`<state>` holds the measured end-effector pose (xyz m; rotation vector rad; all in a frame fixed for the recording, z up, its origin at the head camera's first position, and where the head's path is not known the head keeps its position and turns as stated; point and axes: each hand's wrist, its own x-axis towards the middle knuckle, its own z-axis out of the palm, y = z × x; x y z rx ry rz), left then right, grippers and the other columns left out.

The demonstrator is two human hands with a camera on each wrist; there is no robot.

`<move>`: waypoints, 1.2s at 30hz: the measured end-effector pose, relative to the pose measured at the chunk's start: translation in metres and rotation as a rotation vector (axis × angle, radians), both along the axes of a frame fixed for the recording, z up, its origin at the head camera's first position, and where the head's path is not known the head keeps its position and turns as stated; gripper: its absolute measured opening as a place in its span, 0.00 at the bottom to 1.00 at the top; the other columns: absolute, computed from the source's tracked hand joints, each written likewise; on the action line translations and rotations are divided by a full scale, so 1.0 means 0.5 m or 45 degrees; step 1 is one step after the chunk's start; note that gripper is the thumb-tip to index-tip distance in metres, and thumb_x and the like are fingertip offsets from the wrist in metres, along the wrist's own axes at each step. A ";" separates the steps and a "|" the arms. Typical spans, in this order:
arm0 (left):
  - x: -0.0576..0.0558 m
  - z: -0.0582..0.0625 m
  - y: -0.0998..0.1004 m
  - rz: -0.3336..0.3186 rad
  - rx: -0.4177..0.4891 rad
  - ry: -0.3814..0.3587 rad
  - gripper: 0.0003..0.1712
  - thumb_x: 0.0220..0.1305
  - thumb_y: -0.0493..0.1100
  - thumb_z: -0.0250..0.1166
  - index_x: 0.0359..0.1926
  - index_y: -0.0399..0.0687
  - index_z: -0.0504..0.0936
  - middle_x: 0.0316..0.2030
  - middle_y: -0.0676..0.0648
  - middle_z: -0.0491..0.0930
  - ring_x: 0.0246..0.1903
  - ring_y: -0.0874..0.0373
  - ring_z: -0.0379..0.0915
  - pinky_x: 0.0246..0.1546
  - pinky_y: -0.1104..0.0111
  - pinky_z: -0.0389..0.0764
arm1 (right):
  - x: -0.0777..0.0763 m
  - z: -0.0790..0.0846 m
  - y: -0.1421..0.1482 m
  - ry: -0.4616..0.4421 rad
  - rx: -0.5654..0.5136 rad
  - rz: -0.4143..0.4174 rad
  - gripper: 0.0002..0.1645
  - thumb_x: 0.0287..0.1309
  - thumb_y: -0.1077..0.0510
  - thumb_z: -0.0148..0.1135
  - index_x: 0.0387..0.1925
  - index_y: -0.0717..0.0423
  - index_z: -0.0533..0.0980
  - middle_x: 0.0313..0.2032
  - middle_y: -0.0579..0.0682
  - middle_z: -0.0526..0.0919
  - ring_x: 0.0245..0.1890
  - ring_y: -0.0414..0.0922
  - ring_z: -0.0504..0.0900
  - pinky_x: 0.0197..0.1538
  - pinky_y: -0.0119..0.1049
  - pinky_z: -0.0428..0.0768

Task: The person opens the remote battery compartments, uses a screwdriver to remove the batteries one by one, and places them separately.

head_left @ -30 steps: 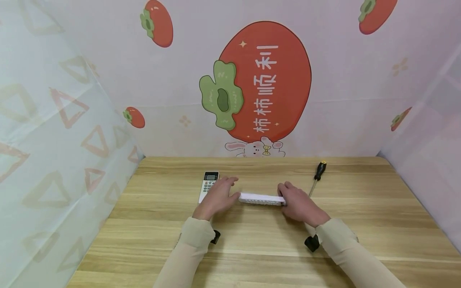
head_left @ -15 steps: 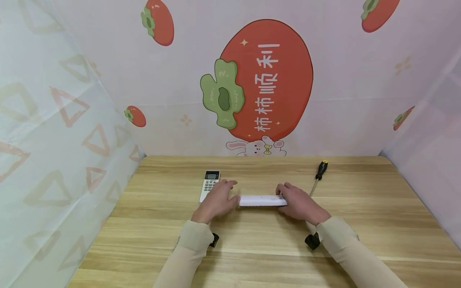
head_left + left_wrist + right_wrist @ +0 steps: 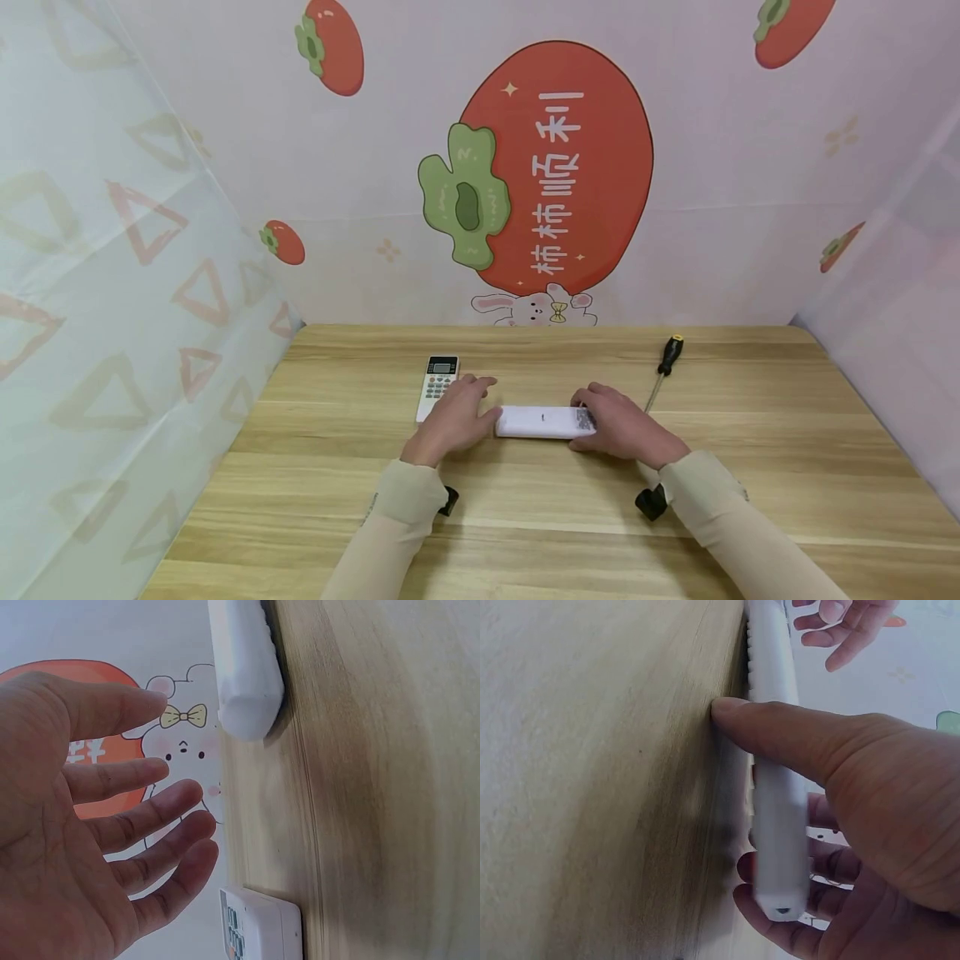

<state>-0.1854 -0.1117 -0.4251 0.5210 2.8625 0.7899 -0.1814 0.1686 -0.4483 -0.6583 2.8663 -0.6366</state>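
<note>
A long white remote control [image 3: 536,422] lies back up near the middle of the table, a printed label at its right end. Small button-like bumps show along its underside in the right wrist view. My right hand [image 3: 615,421] grips the right end, thumb on the near side and fingers curled round the far side and beneath. My left hand [image 3: 453,421] hovers at the other end with fingers spread and relaxed; in the left wrist view its palm [image 3: 45,825] holds nothing and a gap separates it from the remote.
Partly behind my left hand lies a second white remote [image 3: 437,390] with a small screen and keypad. A black-handled screwdriver [image 3: 671,354] is at the back right, its shaft pointing toward my right hand. Patterned cloth walls [image 3: 697,250] stand behind the table.
The white remote control has rolled over in my right hand, from edge-on to its labelled back facing up. My left hand stays nearly in place beside it.
</note>
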 end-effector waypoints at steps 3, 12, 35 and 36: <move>-0.001 0.000 0.004 -0.004 -0.012 0.003 0.29 0.72 0.48 0.63 0.69 0.42 0.72 0.55 0.42 0.77 0.54 0.49 0.73 0.54 0.54 0.76 | 0.001 -0.001 -0.001 0.008 0.005 0.009 0.30 0.49 0.49 0.82 0.50 0.56 0.79 0.42 0.48 0.77 0.39 0.44 0.75 0.46 0.45 0.78; -0.001 0.003 0.018 -0.007 -0.038 -0.009 0.29 0.72 0.49 0.62 0.70 0.45 0.72 0.57 0.43 0.76 0.56 0.49 0.72 0.55 0.54 0.77 | 0.004 -0.001 0.000 0.062 0.033 0.027 0.29 0.51 0.50 0.80 0.53 0.56 0.80 0.44 0.49 0.78 0.43 0.47 0.74 0.49 0.48 0.73; -0.007 -0.001 0.040 -0.058 -0.069 0.026 0.29 0.69 0.48 0.66 0.67 0.44 0.75 0.59 0.42 0.76 0.58 0.45 0.71 0.60 0.52 0.72 | 0.024 0.009 0.010 0.178 0.081 -0.001 0.39 0.49 0.49 0.81 0.60 0.60 0.77 0.52 0.56 0.78 0.50 0.54 0.76 0.53 0.56 0.74; -0.007 -0.002 0.042 -0.057 -0.077 0.025 0.29 0.69 0.49 0.66 0.68 0.45 0.75 0.60 0.42 0.76 0.60 0.45 0.70 0.61 0.52 0.71 | 0.025 0.010 0.011 0.182 0.082 -0.004 0.40 0.49 0.49 0.81 0.60 0.61 0.77 0.52 0.56 0.78 0.50 0.54 0.76 0.54 0.57 0.74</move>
